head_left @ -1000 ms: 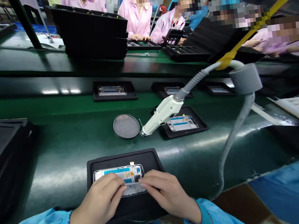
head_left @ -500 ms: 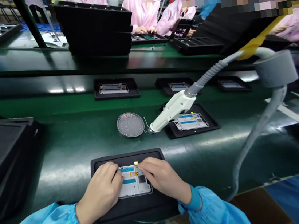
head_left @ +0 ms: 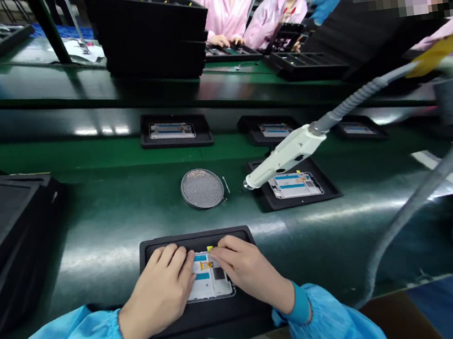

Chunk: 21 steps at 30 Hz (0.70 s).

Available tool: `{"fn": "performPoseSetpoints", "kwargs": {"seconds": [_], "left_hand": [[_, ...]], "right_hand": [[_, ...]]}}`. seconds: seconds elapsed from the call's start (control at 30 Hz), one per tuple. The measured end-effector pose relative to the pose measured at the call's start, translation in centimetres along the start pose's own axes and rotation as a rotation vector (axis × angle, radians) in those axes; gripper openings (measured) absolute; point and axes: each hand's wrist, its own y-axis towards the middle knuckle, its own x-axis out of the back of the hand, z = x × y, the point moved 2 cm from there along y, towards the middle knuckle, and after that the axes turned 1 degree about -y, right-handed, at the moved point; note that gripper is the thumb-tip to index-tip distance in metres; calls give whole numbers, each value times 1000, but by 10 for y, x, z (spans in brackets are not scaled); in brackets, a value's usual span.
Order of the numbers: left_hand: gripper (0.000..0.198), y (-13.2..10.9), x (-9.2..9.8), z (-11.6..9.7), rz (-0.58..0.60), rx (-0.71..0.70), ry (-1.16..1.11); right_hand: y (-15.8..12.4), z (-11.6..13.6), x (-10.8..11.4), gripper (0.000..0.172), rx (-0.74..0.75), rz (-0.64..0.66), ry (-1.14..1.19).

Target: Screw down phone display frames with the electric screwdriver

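A phone frame (head_left: 210, 280) lies in a black tray (head_left: 196, 240) at the near edge of the green bench. My left hand (head_left: 159, 292) lies flat over the frame's left part, fingers stretched and pressing down. My right hand (head_left: 250, 269) rests on the right part, its fingertips at a small yellow tab (head_left: 210, 248) on the frame's far edge. Neither hand grips anything that I can see. Beyond them a white electric screwdriver (head_left: 283, 157) hangs on a grey hose over the bench. Blue sleeves cover both my arms.
A round metal screw dish (head_left: 202, 188) sits behind the tray. Another tray with a phone frame (head_left: 295, 185) lies to the right. More trays (head_left: 174, 129) ride the green belt. A black tray stack (head_left: 3, 221) stands left. Co-workers in pink sit opposite.
Both hands slid from the frame's near edge up to its far edge and spread apart. The hanging screwdriver has swung to the right.
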Motion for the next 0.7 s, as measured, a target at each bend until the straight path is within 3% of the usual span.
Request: {"fn": "performPoseSetpoints", "kwargs": {"seconds": [0.23,0.43,0.7], "left_hand": [[36,0,0,-2,23,-8,16],[37,0,1,-1,2,0,-26],[37,0,1,1,27,16,-89]], "right_hand": [[16,-7,15,16,-143,140,111],[32,-9,21,17,-219,256,148],[26,-5,21,19,-129,317,94]]}}
